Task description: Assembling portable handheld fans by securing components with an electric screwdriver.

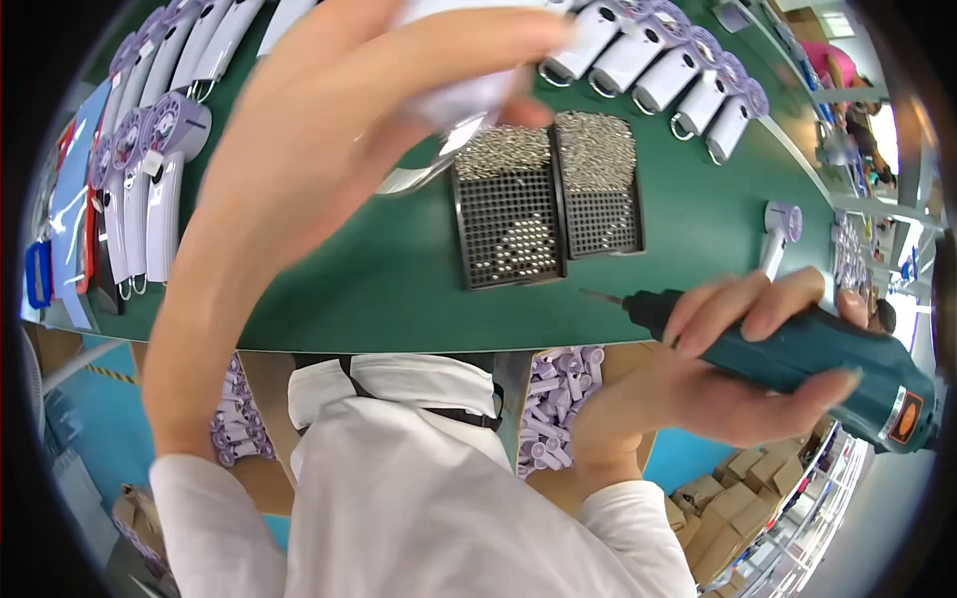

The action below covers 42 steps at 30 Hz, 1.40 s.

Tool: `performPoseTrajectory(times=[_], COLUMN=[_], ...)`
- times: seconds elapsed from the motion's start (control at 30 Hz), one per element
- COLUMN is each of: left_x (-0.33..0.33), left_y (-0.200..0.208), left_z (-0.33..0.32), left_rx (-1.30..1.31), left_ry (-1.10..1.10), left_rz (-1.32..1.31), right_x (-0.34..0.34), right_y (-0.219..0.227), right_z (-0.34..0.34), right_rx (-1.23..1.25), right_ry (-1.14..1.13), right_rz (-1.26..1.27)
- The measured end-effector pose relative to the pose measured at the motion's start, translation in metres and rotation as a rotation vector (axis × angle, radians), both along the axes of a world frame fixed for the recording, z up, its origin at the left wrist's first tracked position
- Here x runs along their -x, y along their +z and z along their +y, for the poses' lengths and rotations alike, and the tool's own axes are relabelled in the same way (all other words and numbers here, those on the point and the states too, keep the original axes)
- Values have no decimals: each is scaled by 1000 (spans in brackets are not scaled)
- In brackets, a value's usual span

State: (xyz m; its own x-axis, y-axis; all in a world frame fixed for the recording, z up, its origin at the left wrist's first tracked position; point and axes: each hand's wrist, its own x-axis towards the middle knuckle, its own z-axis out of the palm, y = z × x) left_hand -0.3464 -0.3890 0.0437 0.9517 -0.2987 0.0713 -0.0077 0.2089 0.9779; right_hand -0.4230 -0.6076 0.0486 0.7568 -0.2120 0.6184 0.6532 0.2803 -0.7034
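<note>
My left hand [329, 130], smeared by motion, is raised over the far left of the table. Its fingers are closed around a pale lavender-white handheld fan [464, 105] with a shiny wire loop; much of it is hidden behind the hand. My right hand [698, 399] wraps round a dark green electric screwdriver [817, 349] at the table's front right, its thin bit pointing left. Between the hands lie two black screw trays, the left tray [483, 214] and the right tray [598, 239], side by side. Small silvery screws are heaped at their far ends, with some scattered in the holes.
Fans with purple heads line the far right [668, 75] and left [164, 189] of the green table [359, 299]. One fan [781, 234] lies alone at right. Boxes of lavender parts [558, 399] stand below the front edge. Other people [832, 65] are far right.
</note>
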Motion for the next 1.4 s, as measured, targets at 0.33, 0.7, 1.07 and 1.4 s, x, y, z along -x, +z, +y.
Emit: performPoseTrajectory(times=[0.33,0.7,1.07,1.4], left_x=[100,83,83,107], left_y=[-76,-83,-82,-96], left_z=[32,18,14,-7], left_rx=[315,202,192,297], left_ry=[435,447,453,407], left_rz=[469,428,400,322], right_x=[-47,-48,-47,-45], right_y=[-29,-36,-38,-36], right_z=[31,38,32,40], right_rx=[460,200,252,207], right_ry=[-228,-164,-103,-128], right_rz=[178,242,206,214])
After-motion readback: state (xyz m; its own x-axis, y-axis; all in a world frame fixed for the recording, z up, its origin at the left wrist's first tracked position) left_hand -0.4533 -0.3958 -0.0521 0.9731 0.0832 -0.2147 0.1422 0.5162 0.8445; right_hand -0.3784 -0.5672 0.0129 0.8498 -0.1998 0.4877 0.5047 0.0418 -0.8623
